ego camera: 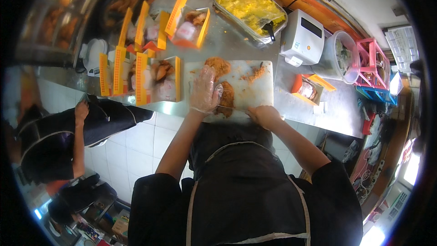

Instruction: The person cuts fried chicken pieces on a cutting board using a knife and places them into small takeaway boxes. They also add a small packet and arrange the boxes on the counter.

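Observation:
My left hand (206, 90), in a clear plastic glove, lies flat on a white cutting board (254, 90). Its fingertips touch an upper piece of breaded fried chicken (220, 66), and its thumb is at a second, longer piece (227, 95). Bare and closed, my right hand (266, 116) is at the board's near right edge. It grips what looks like a knife (241, 110), seen edge-on as a thin line running left to the lower chicken piece; its handle is hidden in the fist. Crumbs and a small chicken scrap (256, 71) lie on the board's upper right.
Several yellow-orange cardboard boxes (141, 82) with chicken and wrapped portions stand left. Behind are a tray of yellow food (251, 5) and a white dispenser (302, 37). A clear tub (341, 56) and another open box (307, 90) are right. A co-worker's arm (79, 136) shows left.

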The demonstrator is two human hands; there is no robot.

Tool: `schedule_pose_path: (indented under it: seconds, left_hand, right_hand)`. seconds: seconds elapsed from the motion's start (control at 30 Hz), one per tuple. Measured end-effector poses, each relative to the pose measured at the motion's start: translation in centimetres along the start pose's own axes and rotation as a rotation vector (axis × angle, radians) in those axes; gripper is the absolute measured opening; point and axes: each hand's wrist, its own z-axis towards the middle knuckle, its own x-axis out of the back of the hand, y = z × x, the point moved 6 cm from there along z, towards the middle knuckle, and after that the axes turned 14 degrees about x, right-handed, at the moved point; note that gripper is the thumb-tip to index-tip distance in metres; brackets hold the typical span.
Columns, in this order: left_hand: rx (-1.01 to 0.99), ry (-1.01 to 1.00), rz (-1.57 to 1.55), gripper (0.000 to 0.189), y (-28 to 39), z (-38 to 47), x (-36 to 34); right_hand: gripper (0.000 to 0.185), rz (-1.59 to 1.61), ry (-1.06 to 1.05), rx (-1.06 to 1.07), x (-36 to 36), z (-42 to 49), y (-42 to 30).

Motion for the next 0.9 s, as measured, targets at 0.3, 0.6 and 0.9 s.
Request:
schedule_pose_path:
  seconds: [0.3, 0.6, 0.9]
  left_hand:
    - [-0.045, 0.043, -0.014, 0.072, 1.5, -0.8, 3.4]
    - [-0.009, -0.031, 0.029, 0.075, 0.5, -0.9, 1.2]
    - [-0.014, -0.032, 0.12, 0.071, -0.2, -2.0, 0.4]
  right_hand:
    - [0.037, 0.052, 0.12, 0.034, 1.2, -2.8, -2.1]
    - [0.035, 0.019, 0.116, 0.05, 0.3, -1.4, -1.6]
    - [0.027, 0.003, 0.108, 0.033, -1.4, -0.2, -0.6]
